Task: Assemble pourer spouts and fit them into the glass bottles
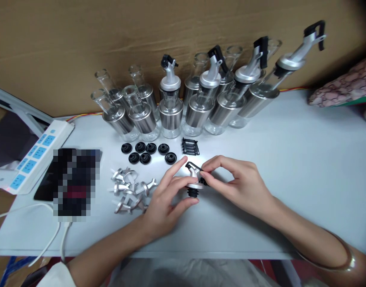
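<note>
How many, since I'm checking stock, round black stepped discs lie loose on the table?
7: four back-row discs, a front-left pair, and one front-right disc.

- Left hand (162,205): grips a silver pourer (196,185), ribbed black stopper (193,193) downward.
- Right hand (247,181): thumb and forefinger pinch the pourer's black lever (195,164).
- Beyond the hands: seven black discs (145,158), a group of small black bars (190,147).
- Beside the left hand: loose silver spouts (122,187), piled.
- Rear: steel-banded glass bottles (172,117), upright; four carry pourers.
- Far left: power strip (33,159).
</note>
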`<state>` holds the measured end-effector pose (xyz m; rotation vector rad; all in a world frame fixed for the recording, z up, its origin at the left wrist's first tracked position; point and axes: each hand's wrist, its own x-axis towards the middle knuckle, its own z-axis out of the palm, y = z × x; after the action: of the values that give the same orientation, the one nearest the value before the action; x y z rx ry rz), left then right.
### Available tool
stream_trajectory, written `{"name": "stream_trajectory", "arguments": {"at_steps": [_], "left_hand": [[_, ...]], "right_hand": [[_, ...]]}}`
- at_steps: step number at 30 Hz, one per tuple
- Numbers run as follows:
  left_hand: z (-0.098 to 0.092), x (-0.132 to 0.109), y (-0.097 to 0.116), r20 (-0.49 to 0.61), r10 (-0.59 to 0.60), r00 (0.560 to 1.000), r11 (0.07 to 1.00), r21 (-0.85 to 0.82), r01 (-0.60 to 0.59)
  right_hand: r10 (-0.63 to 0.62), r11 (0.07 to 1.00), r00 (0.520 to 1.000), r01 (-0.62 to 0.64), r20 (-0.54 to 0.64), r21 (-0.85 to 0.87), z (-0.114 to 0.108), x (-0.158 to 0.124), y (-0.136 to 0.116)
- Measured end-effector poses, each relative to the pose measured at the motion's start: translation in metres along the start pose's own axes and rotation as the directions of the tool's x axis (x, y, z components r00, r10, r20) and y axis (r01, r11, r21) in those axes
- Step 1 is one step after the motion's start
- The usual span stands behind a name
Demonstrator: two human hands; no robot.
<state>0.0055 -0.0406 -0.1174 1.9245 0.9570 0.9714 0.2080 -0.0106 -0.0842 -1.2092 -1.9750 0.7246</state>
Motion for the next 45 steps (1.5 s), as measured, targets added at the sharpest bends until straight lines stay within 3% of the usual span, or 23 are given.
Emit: {"name": "stream_trajectory", "arguments": {"at_steps": [9, 17, 22, 28, 45], "left_hand": [[-0.003, 0.005, 0.005, -0.021, 0.049, 0.999, 0.998, 0.038, -0.048], [-0.002, 0.002, 0.003, -0.048, 0.061, 0.997, 0.998, -0.028, -0.063], [-0.001, 0.000, 0.000, -0.045, 0.075, 0.996, 0.996, -0.044, -0.077], [0.002, -0.001, -0.002, -0.061, 0.059, 0.996, 0.997, -0.047, -0.062], [0.003, -0.004, -0.002, -0.035, 0.001, 0.999, 0.993, -0.117, -0.005]], "right_hand": [[-0.020, 1.000, 1.000, 0.020, -0.006, 0.017, 0.000, 0.001, -0.001], [-0.090, 0.995, 0.996, 0.090, 0.008, 0.050, -0.001, 0.001, 0.002], [-0.261, 0.962, 0.961, 0.267, 0.094, -0.052, 0.001, 0.000, 0.004], [-0.222, 0.952, 0.955, 0.256, 0.195, -0.168, 0.003, 0.001, 0.004], [-0.447, 0.836, 0.873, 0.486, 0.195, -0.257, 0.005, 0.002, 0.009]]}}
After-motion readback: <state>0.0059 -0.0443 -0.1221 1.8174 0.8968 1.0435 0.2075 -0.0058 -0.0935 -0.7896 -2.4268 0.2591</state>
